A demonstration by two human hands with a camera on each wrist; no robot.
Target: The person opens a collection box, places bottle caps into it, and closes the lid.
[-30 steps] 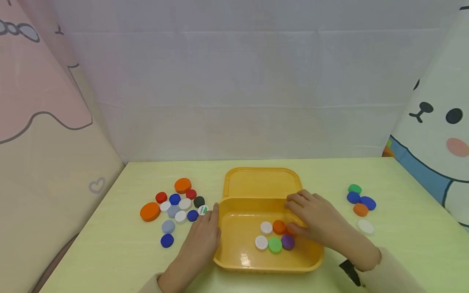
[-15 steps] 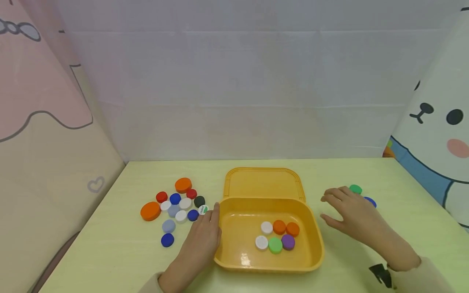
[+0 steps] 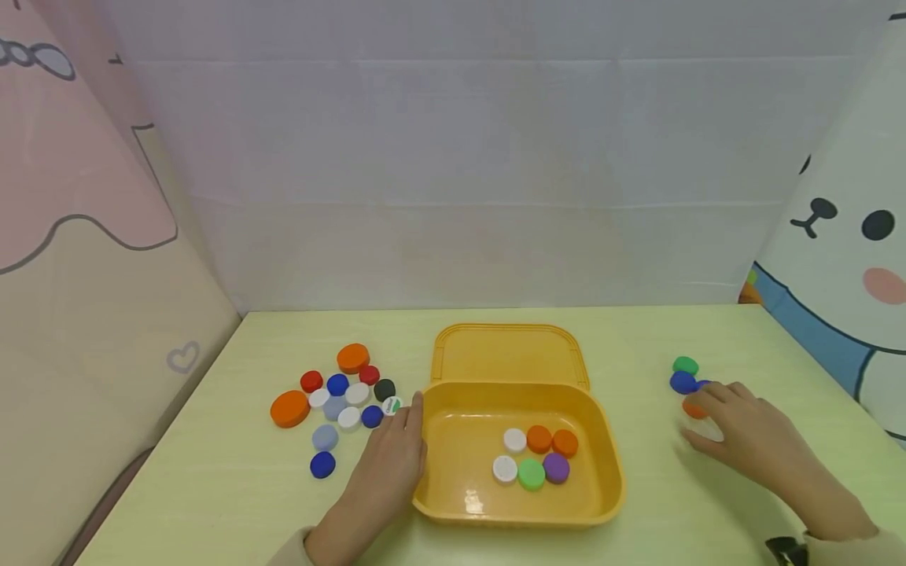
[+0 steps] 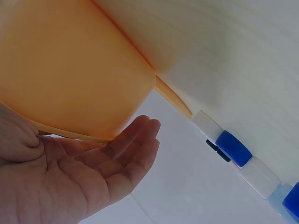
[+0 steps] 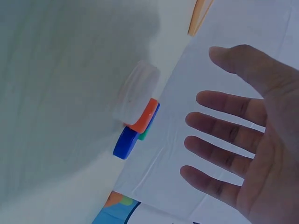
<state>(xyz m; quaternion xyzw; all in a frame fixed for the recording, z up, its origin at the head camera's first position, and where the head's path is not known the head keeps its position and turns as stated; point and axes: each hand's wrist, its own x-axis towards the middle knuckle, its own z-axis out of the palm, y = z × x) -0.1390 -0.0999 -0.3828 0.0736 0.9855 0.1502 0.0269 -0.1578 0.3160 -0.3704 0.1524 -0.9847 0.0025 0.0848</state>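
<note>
My left hand point(image 3: 389, 460) rests against the left rim of a yellow plastic box point(image 3: 453, 503); in the left wrist view its fingers lie loosely bent beside the box wall. Inside the box sit several bottle caps: white, orange, a green cap point(image 3: 532, 474) and a purple cap point(image 3: 556, 468). Out on the right, my right hand point(image 3: 764, 440) hovers beside another small cap group, fingers spread with nothing between them. That group has a translucent white cap point(image 5: 138, 93), an orange cap point(image 5: 145, 116), blue caps and a green cap point(image 3: 685, 365). The hand partly covers the group in the head view.
Several loose caps lie left of the box, among them a large orange cap point(image 3: 290, 409), a black cap point(image 3: 384, 389) and a dark blue cap point(image 3: 322, 464). Behind the box lies its yellow lid point(image 3: 510, 354). Cloth-like panels point(image 3: 453, 196) enclose the table's back and sides.
My right hand has left the box, where an orange cap now lies uncovered beside the other orange one, and has moved right to the cap group. My left hand stays put.
</note>
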